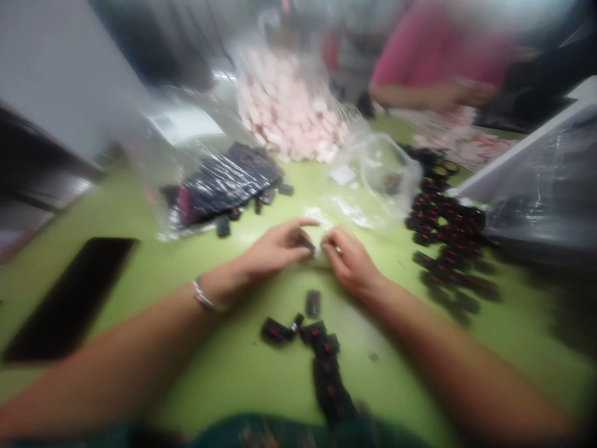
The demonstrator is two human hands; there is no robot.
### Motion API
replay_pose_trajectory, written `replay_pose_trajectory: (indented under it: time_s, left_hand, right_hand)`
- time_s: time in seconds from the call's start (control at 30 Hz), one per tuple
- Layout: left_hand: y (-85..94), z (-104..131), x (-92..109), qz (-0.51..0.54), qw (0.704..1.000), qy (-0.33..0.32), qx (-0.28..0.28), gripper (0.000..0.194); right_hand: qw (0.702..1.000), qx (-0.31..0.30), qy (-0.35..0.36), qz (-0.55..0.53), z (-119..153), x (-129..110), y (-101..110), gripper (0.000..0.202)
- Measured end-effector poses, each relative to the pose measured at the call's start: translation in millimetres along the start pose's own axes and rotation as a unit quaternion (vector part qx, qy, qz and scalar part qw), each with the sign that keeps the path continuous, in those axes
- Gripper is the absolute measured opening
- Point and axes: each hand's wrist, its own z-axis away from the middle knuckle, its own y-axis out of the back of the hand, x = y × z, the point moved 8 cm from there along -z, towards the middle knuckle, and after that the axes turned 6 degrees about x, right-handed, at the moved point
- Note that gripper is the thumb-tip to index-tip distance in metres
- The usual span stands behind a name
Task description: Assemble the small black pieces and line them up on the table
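Pretty blurry shot, but both hands met in the middle of the green surface point(140, 205). The left hand point(273, 249) and the right hand point(349, 261) were pinched together on a small clear packet point(318, 239) with a little black part point(306, 241) at the left fingertips, so the packet sat right between the two hands, touching both. Fingers were curled narrow around it, not spread.

Just near of the hands lay a loose row of black pieces with red marks point(321, 348), trailing toward the near edge. To the right was a bigger heap of black pieces point(448, 236), well apart from the right hand. Far left, a clear bag of dark parts point(224, 183), and behind it a bag of pink pieces point(289, 112). An empty-looking crumpled plastic bag point(377, 174) sat just beyond the hands. A dark phone point(69, 298) lay at the left. Another person in a pink top point(433, 56) worked at the far side.
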Motion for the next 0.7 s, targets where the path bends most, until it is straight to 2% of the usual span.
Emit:
replay_pose_trajectory:
  time_s: [0.07,0.2,0.27,0.4,0.53,0.63,0.7]
  left_hand:
    - [-2.3,1.1,2.9,0.018,1.0,0.004,0.016,0.054]
    - [0.8,0.6,-4.8,0.048,0.998,0.033,0.026,0.029]
    - [6.0,-0.4,-10.5,0.039,0.998,0.042,0.029,0.027]
    - [6.6,1.0,-7.9,-0.001,1.0,0.013,0.002,0.039]
    - [-1.3,6.6,-3.2,-0.043,0.999,0.008,-0.025,0.064]
    - [-2.9,6.8,-4.9,-0.029,0.999,0.024,-0.013,0.071]
    - [0.2,4.3,-5.4,-0.017,0.999,0.023,0.015,0.066]
  right_hand:
    - [1.0,0.001,-0.001,-0.007,2.2,-2.3,-0.3,0.011]
    - [1.0,0.003,-0.003,-0.013,4.0,-3.0,0.4,0.01]
    - [1.0,0.006,-0.003,-0.018,4.1,-3.5,1.7,0.009]
    - [1.0,0.023,-0.003,-0.02,3.6,-5.2,5.7,0.009]
    - [1.0,0.023,0.01,-0.007,3.9,-8.2,5.0,0.01]
    - [0.999,0.023,0.02,-0.009,4.3,-10.0,4.9,0.01]
    - [0.999,0.024,0.019,-0.011,4.4,-9.8,5.5,0.01]
